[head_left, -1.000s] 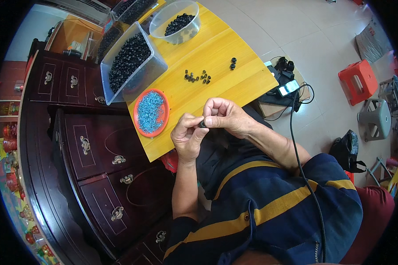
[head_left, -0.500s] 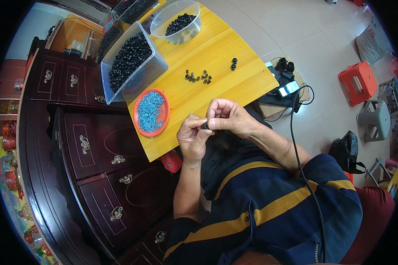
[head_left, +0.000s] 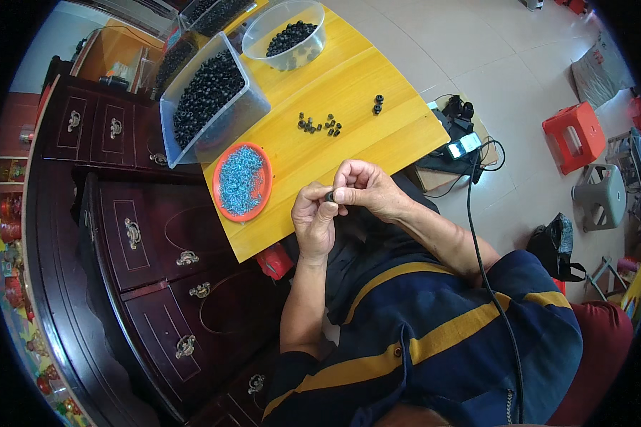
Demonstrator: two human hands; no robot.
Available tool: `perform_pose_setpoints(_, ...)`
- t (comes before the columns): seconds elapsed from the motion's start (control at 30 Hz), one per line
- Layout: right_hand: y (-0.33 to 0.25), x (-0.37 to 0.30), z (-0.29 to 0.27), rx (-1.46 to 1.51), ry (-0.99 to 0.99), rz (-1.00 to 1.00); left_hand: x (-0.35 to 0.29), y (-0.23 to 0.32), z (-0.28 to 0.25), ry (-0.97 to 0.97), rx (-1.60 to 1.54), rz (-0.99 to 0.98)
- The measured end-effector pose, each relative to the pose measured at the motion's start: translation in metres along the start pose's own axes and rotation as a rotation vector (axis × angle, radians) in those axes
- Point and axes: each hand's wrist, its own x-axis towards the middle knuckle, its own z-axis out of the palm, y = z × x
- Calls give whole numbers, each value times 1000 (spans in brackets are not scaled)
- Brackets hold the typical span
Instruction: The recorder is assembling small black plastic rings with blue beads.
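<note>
Above my lap, at the near edge of the yellow table (head_left: 377,75), both hands meet at their fingertips. My left hand (head_left: 314,222) is closed, pinching a small black ring-like piece (head_left: 329,196) between thumb and fingers. Against that piece press the thumb and fingertips of my right hand (head_left: 370,192), also closed in a pinch; anything tiny between them is hidden. Several small black pieces (head_left: 319,125) lie loose on the table beyond my hands. Left of them, an orange-red dish (head_left: 268,186) holds a heap of tiny bluish, shiny bits (head_left: 238,179).
A clear rectangular bin (head_left: 231,117) and a round clear tub (head_left: 318,46) hold black pieces at the far left. Two or so black pieces (head_left: 378,104) sit apart, toward the right. Dark wooden drawers (head_left: 142,235) stand left. A black cable (head_left: 477,249) crosses my right arm.
My fingers have shifted slightly around the black piece, and more of it shows now. My left hand has moved a little to the right. The things on the table lie as before.
</note>
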Motion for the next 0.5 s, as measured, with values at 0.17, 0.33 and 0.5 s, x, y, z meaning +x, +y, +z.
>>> perform_pose_setpoints(0.17, 9, 7, -12, -23, 33, 73, -6, -7, -16, 41, 26, -130)
perform_pose_setpoints(0.33, 7, 13, -42, -346, 134, 36, -1, -9, -30, 48, 334, -195)
perform_pose_setpoints(0.5, -26, 26, -89, -1194, 347, -135, 5, 15, -80, 226, 1013, 1)
